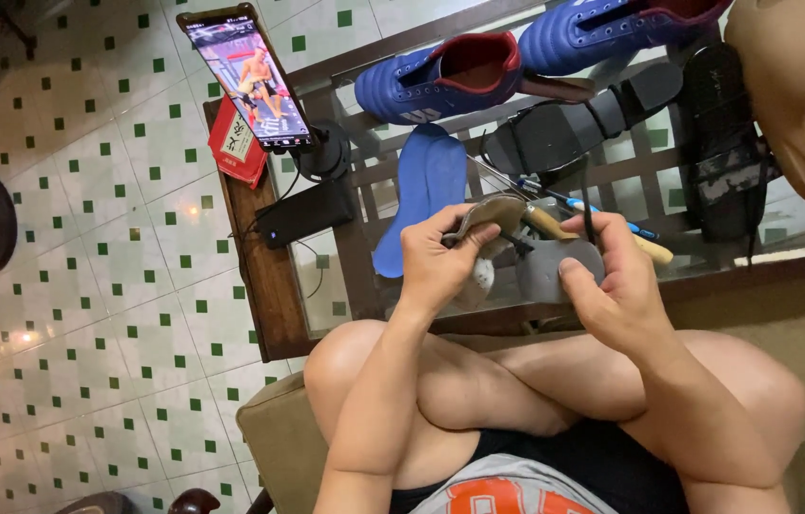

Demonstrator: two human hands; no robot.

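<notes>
We see a grey shoe piece (pixel 555 269) held up between both hands over the near edge of the glass table (pixel 755 262), above the crossed knees. Left hand (pixel 440 262) pinches its curved tan strap (pixel 493 214) between thumb and fingers. Right hand (pixel 612 286) wraps the piece, thumb pressed on it, also gripping a wooden-handled tool (pixel 645 245). Just behind lies a blue insole (pixel 426 186); further back two blue shoes (pixel 440 81), black sandals (pixel 726 143), a phone (pixel 248 76) on a stand, playing video.
</notes>
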